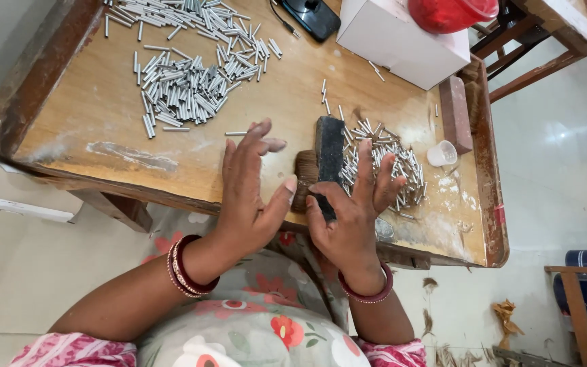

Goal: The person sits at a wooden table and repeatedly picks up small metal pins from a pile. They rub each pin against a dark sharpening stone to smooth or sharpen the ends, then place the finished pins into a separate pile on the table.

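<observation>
The left hand point(249, 197) is spread open, fingers straight and slightly fanned, holding nothing; its thumb lies against a brown tuft point(305, 178) of fibre that sits at the near edge of the counter point(96, 115). The right hand point(351, 214) is also mostly open, its thumb and palm pressed against the near end of a dark block point(329, 153) that stands on edge beside the tuft, while its fingers reach over a heap of short metal tubes point(388, 163). The block looks stiff and fairly heavy for its size, with flat faces that give a sure hold at the sides; the tuft looks soft, light and loose, likely to shed strands unless pinched near its bound end. The tubes look rigid, smooth and light, and would roll or slip easily, so they are best swept or pinched a few at a time. A larger pile point(185, 88) of the same tubes lies well apart at the far left of the counter. As for containers, a small white cup point(441, 153) rests near the right rim beside a reddish brick-like bar point(455, 112); what it holds cannot be seen. A white box point(395, 41) stands at the far side, closed, with a red bowl point(451, 13) on top whose contents are hidden.
</observation>
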